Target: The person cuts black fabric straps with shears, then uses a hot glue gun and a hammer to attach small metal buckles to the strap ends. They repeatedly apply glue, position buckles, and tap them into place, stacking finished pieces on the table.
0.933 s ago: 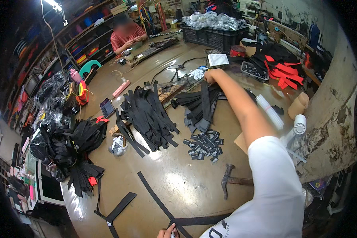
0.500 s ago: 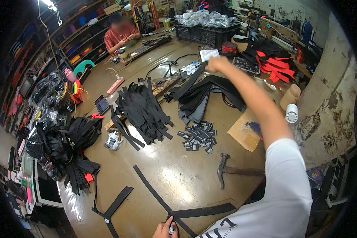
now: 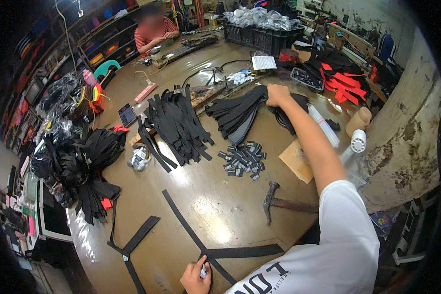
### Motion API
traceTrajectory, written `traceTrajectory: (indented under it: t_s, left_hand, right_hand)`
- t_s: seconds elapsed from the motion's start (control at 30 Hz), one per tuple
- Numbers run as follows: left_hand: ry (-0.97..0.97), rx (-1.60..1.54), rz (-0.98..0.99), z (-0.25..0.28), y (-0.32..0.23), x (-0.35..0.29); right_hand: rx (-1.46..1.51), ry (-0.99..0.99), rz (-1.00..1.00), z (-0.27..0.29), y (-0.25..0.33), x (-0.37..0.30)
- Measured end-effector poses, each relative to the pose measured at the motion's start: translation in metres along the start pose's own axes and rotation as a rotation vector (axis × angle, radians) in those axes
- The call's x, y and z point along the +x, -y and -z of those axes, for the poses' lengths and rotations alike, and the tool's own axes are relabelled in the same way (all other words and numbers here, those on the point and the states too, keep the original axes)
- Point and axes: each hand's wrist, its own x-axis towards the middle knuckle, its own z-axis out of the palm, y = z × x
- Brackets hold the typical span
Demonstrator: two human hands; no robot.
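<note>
My left hand (image 3: 197,277) is at the near edge of the table, its index finger pressing the joint of a Y-shaped black strap (image 3: 245,251). A small white-and-grey item (image 3: 203,270), too small to name, is held in its curled fingers. Stretched far forward, my right hand (image 3: 278,94) is closed on the bundle of black straps (image 3: 240,110), whose ends fan out to the left. Below that bundle lies a pile of small black labels (image 3: 243,159). A second joined black strap (image 3: 141,237) lies left of my left hand.
A hammer (image 3: 291,204) lies under my right arm, near a tan board (image 3: 297,160). More black straps (image 3: 176,127) are heaped mid-table, beside a phone (image 3: 127,114). Red strips (image 3: 340,85) and a black crate (image 3: 259,38) are farther back. Another person (image 3: 154,32) sits across the table.
My right hand has come down and slightly right, and the bundle's straps now spread leftward from it. My left hand stays on the strap joint. The whole view has shifted a little.
</note>
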Motion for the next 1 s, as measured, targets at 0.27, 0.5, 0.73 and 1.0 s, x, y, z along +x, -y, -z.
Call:
traceTrajectory:
  t_s: [0.27, 0.5, 0.73, 1.0]
  left_hand:
    - [-0.079, 0.05, -0.034, -0.013, 0.011, -0.001]
    - [-0.124, 0.036, -0.068, -0.015, 0.018, -0.004]
    - [-0.119, 0.038, -0.063, -0.014, 0.015, -0.004]
    - [-0.11, 0.011, -0.031, -0.013, 0.014, -0.006]
  right_hand:
    - [-0.011, -0.065, -0.13, -0.025, 0.026, -0.053]
    - [-0.078, -0.422, 0.019, -0.018, 0.054, -0.146]
    - [0.538, -0.292, 0.589, -0.057, 0.087, -0.165]
    - [0.674, 0.001, 0.603, -0.06, 0.092, -0.195]
